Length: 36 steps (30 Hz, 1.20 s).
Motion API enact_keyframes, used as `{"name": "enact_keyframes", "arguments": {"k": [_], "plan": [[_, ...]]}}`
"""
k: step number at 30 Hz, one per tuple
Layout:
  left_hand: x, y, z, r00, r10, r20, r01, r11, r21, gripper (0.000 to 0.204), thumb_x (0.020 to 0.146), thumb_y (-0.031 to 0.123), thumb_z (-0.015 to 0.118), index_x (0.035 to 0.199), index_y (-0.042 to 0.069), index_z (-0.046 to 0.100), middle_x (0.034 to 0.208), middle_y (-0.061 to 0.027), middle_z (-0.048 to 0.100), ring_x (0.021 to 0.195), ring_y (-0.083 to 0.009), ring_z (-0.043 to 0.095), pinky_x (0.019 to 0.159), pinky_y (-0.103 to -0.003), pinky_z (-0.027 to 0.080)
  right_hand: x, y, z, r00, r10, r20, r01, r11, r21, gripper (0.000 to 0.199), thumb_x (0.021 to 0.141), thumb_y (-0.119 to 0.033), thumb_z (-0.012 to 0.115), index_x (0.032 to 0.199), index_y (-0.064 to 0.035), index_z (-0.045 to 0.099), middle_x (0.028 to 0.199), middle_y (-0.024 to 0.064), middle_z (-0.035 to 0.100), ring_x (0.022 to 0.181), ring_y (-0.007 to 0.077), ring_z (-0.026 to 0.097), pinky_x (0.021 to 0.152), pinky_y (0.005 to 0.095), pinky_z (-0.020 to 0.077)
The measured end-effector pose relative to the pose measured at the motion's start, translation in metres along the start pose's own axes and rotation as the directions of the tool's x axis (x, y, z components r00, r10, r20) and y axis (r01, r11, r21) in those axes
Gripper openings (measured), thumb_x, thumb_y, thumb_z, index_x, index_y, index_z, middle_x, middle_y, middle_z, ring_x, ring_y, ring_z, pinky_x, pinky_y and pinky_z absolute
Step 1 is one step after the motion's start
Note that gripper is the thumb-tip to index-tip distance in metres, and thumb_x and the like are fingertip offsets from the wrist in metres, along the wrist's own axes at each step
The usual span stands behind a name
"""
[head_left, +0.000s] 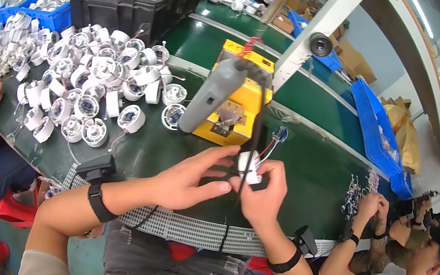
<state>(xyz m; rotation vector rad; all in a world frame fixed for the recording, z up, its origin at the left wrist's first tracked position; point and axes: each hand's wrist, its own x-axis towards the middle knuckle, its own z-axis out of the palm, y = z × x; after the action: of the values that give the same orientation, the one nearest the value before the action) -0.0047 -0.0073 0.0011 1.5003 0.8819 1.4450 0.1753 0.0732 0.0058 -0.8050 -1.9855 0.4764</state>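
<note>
My right hand (pixel 265 198) is closed on a small white plastic part (pixel 251 166), pinched between thumb and fingers. Red and white wires run up from this part to a small blue circuit board (pixel 279 134) over the green bench. Just to the left, my left hand (pixel 194 175) reaches toward the same part, its fingers apart and nothing visible in it. A thin black cable passes in front of the white part and hides some of it. Beyond my hands stands a yellow machine (pixel 238 118) with a grey cylindrical body (pixel 213 96) leaning on its left side.
Round white housings (pixel 87 105) with wires are heaped on the left of the bench. Behind them sit a black crate (pixel 130 12) and a blue bin (pixel 47 13). A blue tray (pixel 377 133) lies at right. Co-workers' hands (pixel 373 207) work on both sides.
</note>
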Motion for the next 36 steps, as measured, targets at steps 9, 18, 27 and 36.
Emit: {"name": "enact_keyframes", "arguments": {"k": [9, 18, 27, 36], "plan": [[0.004, 0.006, -0.012, 0.990, -0.139, 0.027, 0.139, 0.921, -0.364, 0.043, 0.100, 0.014, 0.051, 0.140, 0.002, 0.041, 0.119, -0.0059, 0.058, 0.108, -0.0118, 0.055, 0.094, -0.028, 0.045, 0.004, -0.015, -0.006, 0.962, -0.239, 0.129, 0.244, 0.969, -0.022, 0.062, 0.059, -0.031, 0.093, 0.092, -0.0057, 0.047, 0.099, 0.0109, 0.051, 0.090, 0.0263, 0.057, 0.079, 0.0372, 0.0479], [0.006, 0.011, -0.022, 0.972, -0.233, 0.013, 0.222, 0.905, -0.364, 0.045, 0.105, 0.029, 0.036, 0.140, 0.002, 0.041, 0.117, -0.0064, 0.059, 0.100, -0.0108, 0.056, 0.081, -0.026, 0.047, 0.028, -0.005, -0.018, 0.868, -0.497, 0.025, 0.496, 0.868, 0.038, 0.042, 0.071, 0.002, 0.079, 0.105, -0.0024, 0.056, 0.110, 0.0176, 0.057, 0.094, 0.0270, 0.063, 0.075, 0.0350, 0.0543], [0.005, 0.003, -0.017, 0.985, -0.086, -0.149, 0.074, 0.993, -0.088, 0.049, 0.105, 0.039, 0.032, 0.139, 0.007, 0.045, 0.100, -0.0014, 0.060, 0.075, -0.0064, 0.052, 0.062, -0.022, 0.045, 0.020, -0.012, -0.015, 0.953, -0.057, 0.298, -0.134, 0.804, 0.580, 0.021, 0.074, 0.011, 0.071, 0.094, 0.0057, 0.065, 0.107, 0.0199, 0.063, 0.078, 0.0208, 0.069, 0.066, 0.0303, 0.0580], [0.003, 0.009, -0.015, 0.992, -0.040, -0.116, 0.033, 0.998, -0.062, 0.044, 0.105, 0.031, 0.035, 0.142, 0.006, 0.041, 0.106, -0.0051, 0.059, 0.082, -0.0098, 0.056, 0.069, -0.025, 0.050, 0.013, -0.007, -0.009, 0.960, -0.020, 0.280, -0.171, 0.752, 0.637, 0.022, 0.081, 0.001, 0.071, 0.102, 0.0040, 0.068, 0.114, 0.0153, 0.056, 0.080, 0.0193, 0.066, 0.072, 0.0282, 0.0553]]}}
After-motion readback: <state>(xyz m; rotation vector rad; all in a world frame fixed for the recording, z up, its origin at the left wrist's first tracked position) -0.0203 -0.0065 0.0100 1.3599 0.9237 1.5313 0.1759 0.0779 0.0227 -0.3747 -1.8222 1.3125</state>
